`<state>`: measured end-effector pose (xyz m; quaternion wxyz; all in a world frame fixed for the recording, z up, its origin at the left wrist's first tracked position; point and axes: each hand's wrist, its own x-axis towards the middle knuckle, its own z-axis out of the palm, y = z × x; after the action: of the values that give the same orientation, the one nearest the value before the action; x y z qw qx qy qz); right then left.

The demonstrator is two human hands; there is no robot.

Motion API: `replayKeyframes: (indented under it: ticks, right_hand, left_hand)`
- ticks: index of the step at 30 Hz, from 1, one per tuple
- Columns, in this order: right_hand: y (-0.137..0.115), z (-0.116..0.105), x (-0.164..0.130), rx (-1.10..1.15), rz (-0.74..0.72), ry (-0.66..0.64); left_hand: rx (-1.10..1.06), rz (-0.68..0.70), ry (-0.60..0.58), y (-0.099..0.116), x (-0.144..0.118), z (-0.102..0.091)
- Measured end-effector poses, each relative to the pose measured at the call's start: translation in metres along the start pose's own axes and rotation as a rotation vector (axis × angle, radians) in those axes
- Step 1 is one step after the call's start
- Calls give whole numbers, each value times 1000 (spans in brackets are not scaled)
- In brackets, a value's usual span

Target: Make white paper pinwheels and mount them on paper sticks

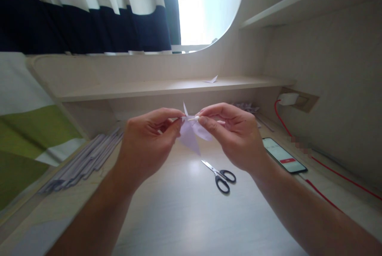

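My left hand point(149, 140) pinches the edge of a thin, pale lilac paper piece point(190, 138) between thumb and fingers. The paper hangs down in a pointed shape, with a narrow tip standing up at the top. Close beside it, my right hand point(237, 138) is closed in a pinch around a small white stick with a rounded end point(195, 118), which looks like a cotton swab. The stick lies against the top of the paper. Part of the paper is hidden behind my right fingers. Below the hands, scissors point(219, 174) with black handles lie on the desk.
Rolled paper strips point(86, 160) lie in a bundle at the left. A phone point(285, 155) with a red cable point(325, 200) is at the right. A folded paper scrap point(211, 80) rests on the shelf point(134, 92). More folded pieces point(244, 107) sit behind my right hand.
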<state>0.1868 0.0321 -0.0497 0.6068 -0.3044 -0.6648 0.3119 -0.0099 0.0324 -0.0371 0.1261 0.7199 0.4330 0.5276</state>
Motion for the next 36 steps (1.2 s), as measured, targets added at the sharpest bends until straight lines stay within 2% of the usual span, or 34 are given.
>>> replayKeyframes:
  ticks: [14,24,27,30,36]
  right_hand:
    - [-4,2,-1,-160,-114,35]
    - [-5,1,-1,-194,-125,50]
    - [-3,1,0,-108,-55,52]
    - [-2,0,0,-29,-7,44]
    - [1,-1,3,116,53,54]
  left_hand:
    - [-194,-30,-66,8,-1,1]
    - [-223,-55,-79,9,1,1]
    - [-169,-46,-12,6,0,4]
    - [-24,1,75,4,-1,6]
    - [145,127,130,6,-1,1]
